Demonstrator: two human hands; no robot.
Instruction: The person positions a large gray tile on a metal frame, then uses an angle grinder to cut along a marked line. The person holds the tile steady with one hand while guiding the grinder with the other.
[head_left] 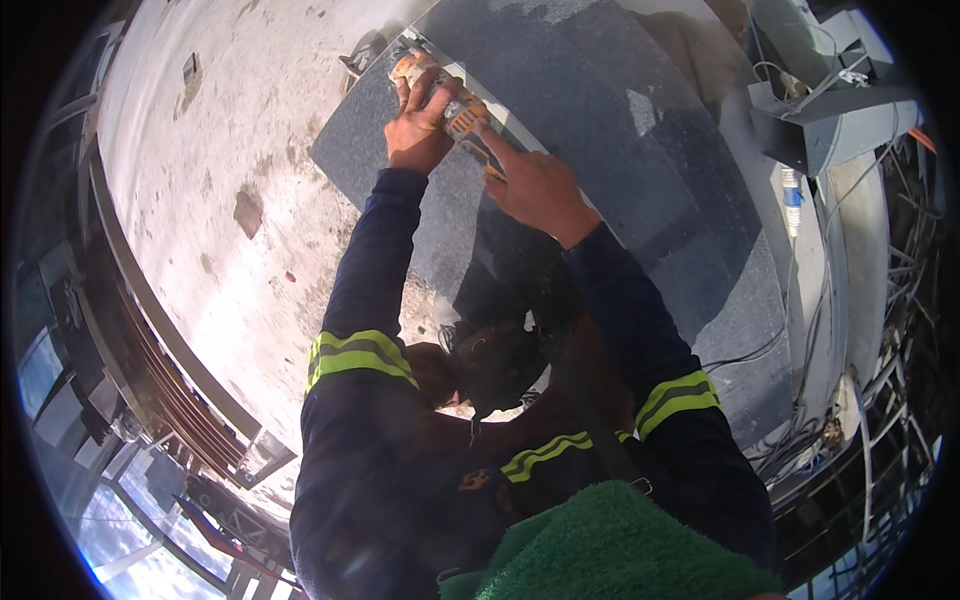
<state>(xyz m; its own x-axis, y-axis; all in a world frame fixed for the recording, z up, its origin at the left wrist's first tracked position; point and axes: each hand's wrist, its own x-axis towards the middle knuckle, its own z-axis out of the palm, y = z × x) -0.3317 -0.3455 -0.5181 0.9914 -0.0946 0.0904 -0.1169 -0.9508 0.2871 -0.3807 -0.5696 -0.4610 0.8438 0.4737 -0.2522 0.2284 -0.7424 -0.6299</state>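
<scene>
An orange and grey angle grinder lies along the pale edge strip of a large grey slab. My left hand is closed round the front part of the tool, by its orange head. My right hand grips the rear of the body, with a finger stretched along it. The head end rests near the slab's far corner; the disc cannot be made out. Both arms reach forward in dark blue sleeves with yellow reflective bands.
To the left spreads a pale, stained concrete floor with steel beams beyond it. A grey metal box, a blue-and-white connector and loose cables lie at the right. Green towelling is at the bottom.
</scene>
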